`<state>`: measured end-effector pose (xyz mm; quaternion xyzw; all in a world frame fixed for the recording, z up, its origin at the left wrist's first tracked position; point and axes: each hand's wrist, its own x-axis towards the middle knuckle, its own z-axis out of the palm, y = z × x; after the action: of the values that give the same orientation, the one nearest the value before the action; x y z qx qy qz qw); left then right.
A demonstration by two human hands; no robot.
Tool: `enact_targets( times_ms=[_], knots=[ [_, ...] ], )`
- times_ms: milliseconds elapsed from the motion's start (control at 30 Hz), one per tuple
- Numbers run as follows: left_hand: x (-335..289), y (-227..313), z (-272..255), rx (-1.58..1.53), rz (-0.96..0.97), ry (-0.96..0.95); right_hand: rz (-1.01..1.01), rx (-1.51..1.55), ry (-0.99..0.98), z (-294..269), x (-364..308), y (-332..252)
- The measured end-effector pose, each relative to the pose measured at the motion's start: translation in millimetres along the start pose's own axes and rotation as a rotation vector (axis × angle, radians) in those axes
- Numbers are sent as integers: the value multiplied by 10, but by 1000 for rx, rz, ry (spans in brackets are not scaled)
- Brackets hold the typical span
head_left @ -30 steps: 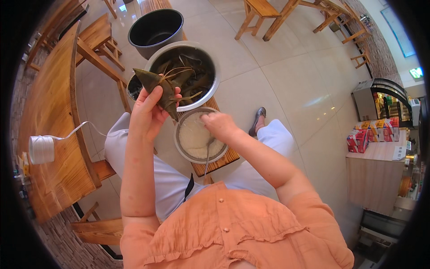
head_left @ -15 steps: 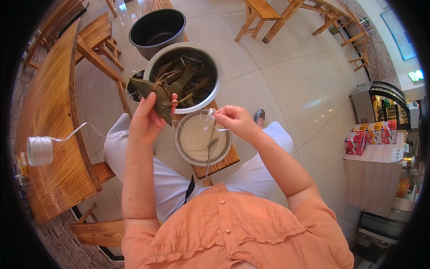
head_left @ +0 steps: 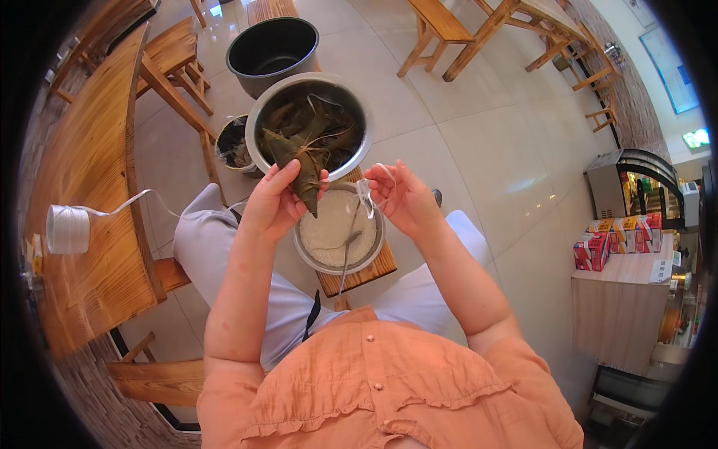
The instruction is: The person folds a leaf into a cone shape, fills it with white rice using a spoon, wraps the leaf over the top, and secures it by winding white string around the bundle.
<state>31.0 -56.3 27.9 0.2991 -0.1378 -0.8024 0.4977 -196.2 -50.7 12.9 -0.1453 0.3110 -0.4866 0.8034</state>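
Note:
A green leaf-wrapped zongzi [head_left: 301, 179] with pointed ends is gripped in my left hand [head_left: 277, 197], in front of the large metal basin [head_left: 364, 138]. Dark wet leaves [head_left: 329, 123] lie in that basin. My right hand [head_left: 406, 198] is raised to the right, its fingers curled around a loose white plastic string [head_left: 365, 196]. Below both hands, a bowl [head_left: 305, 254] of white rice [head_left: 334, 230] rests on a wooden bench [head_left: 379, 272]. A metal spoon [head_left: 348, 251] stands in the rice, its handle leaning toward me.
Beyond the basin stands a black pot [head_left: 273, 49]; a small bucket [head_left: 232, 146] is left of it. At left, a spool of white string [head_left: 69, 230] sits on a wooden table [head_left: 97, 194], its strand trailing toward my knee. Boxes [head_left: 628, 236] stand on a counter at right.
My left hand has moved right and slightly down with the zongzi, which now points more downward. My right hand has shifted right, its fingers loosening from a tight pinch around the string.

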Motion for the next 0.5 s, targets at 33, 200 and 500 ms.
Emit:
enact_targets(
  times_ms=[33,200,500],
  knots=[
    [-6,8,25,0,7,0,8,7,4,23,-15,-19],
    [-14,50,102,18,20,44,-51,59,-45,-97,7,-102],
    [34,-18,178,5,-31,-37,-124,339,-106,-181,17,-369]
  ],
)
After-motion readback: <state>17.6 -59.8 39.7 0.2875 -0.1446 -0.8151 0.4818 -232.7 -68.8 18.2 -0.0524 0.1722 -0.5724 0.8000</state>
